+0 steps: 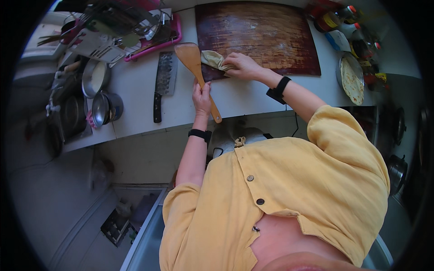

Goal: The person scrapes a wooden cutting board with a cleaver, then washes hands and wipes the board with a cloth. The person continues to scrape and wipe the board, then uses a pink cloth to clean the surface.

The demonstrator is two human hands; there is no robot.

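My left hand [202, 96] grips the handle of a wooden spatula [190, 57], whose broad blade points away from me above the counter's front half. In my right hand [242, 66] a pale, crumpled cloth [213, 60] is bunched under the fingers, at the near left part of a large dark-edged wooden cutting board [257, 37]. Light smears mark the board's worn surface. To the left of the spatula a cleaver [166, 74] with a black handle lies flat, handle towards me.
A pink-rimmed dish rack [178, 30] with utensils stands at the back left. Metal bowls [96, 78] and stacked metal pots [107, 109] sit by the sink area. On the right are flatbreads [352, 81] in a metal dish and several bottles [327, 22]. The white counter's [142, 111] edge runs before me.
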